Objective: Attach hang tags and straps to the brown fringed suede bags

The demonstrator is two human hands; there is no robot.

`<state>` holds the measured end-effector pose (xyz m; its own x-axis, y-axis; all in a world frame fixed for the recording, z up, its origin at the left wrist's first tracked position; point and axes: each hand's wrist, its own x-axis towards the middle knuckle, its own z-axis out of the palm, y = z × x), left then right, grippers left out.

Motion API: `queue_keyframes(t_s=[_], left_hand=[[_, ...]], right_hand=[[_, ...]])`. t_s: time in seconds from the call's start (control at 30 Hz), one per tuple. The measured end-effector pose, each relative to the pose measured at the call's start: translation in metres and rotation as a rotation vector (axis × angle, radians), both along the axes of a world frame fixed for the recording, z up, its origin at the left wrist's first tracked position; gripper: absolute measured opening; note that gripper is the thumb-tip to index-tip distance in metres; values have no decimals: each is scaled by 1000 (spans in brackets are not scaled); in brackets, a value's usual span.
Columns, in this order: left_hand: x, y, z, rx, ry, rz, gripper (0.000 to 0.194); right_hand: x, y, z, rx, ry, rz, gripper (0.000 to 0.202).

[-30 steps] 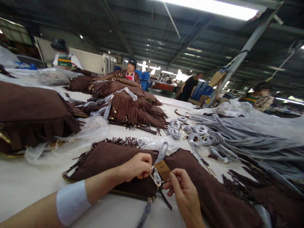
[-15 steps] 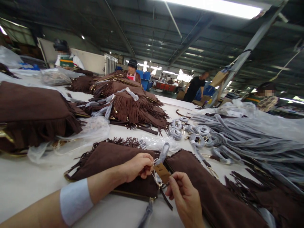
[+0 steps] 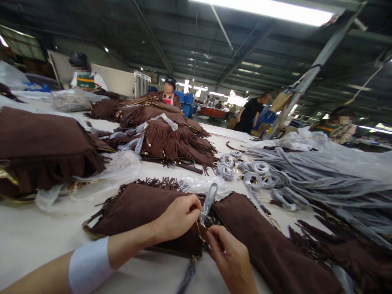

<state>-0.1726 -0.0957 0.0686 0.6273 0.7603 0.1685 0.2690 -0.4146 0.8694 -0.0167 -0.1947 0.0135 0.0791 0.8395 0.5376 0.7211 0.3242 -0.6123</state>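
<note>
A brown fringed bag [image 3: 143, 208] lies on the white table in front of me. At its right end my left hand [image 3: 180, 214] is closed, pinching a thin white string. Just below and to the right, my right hand [image 3: 231, 255] pinches a small brown tag [image 3: 202, 231], which is mostly hidden by the fingers. A grey wrapped loop [image 3: 209, 198] stands up behind the hands. Beside them on the right lies a second brown bag [image 3: 263, 232]. A grey wrapped strap [image 3: 187, 275] hangs from the first bag's near corner.
Brown fringed bags are piled at the centre back [image 3: 165, 134] and at the left [image 3: 39, 143]. Coiled grey straps [image 3: 252, 180] and a long heap of wrapped straps [image 3: 321, 175] lie at the right. Several people are farther back, one in black [image 3: 249, 114].
The tag has turned and is now mostly covered by my fingers. My right hand has moved slightly left, and my left hand has shifted slightly, closer to the loop.
</note>
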Motion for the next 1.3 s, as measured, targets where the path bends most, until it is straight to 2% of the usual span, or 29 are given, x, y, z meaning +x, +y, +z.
queue_keyframes(t_s=[0.13, 0.2, 0.27, 0.37, 0.4, 0.47, 0.5, 0.6, 0.73, 0.83, 0.9, 1.1, 1.17, 1.3], left_hand=[[4, -19, 10, 99, -4, -166, 15], [5, -21, 12, 178, -8, -253, 14], [2, -17, 11, 260, 45, -275, 9], [-5, -1, 7, 340, 215, -252, 33], [-7, 5, 5, 366, 273, -257, 32], [-11, 17, 3, 409, 369, -298, 15], [-13, 23, 4, 417, 406, -322, 8], [-26, 40, 18, 409, 476, -341, 9], [-58, 61, 46, 361, 561, -271, 7], [-81, 72, 55, 333, 630, -275, 7], [-91, 74, 56, 291, 621, -292, 5], [-102, 68, 59, 136, 403, -318, 10], [-105, 64, 55, 125, 393, -291, 11], [-116, 60, 37, 43, 413, -170, 14]], right_hand=[[-9, 6, -9, -199, 305, 50, 17], [-10, 9, -12, -264, 456, 82, 19], [-10, 12, -11, -294, 530, 97, 24], [-8, 15, -7, -359, 631, 75, 33], [-7, 16, -6, -383, 667, 69, 36], [-6, 15, -6, -409, 703, 66, 40], [-5, 15, -6, -408, 702, 64, 40], [-4, 13, -10, -391, 610, 56, 34], [-2, 12, -16, -332, 248, 106, 44], [-2, 13, -20, -298, 73, 183, 43], [-3, 14, -21, -296, 27, 208, 36], [-9, 14, -9, -347, 10, 215, 23], [-10, 13, -6, -339, 28, 220, 20], [-11, 12, -3, -350, 67, 210, 17]])
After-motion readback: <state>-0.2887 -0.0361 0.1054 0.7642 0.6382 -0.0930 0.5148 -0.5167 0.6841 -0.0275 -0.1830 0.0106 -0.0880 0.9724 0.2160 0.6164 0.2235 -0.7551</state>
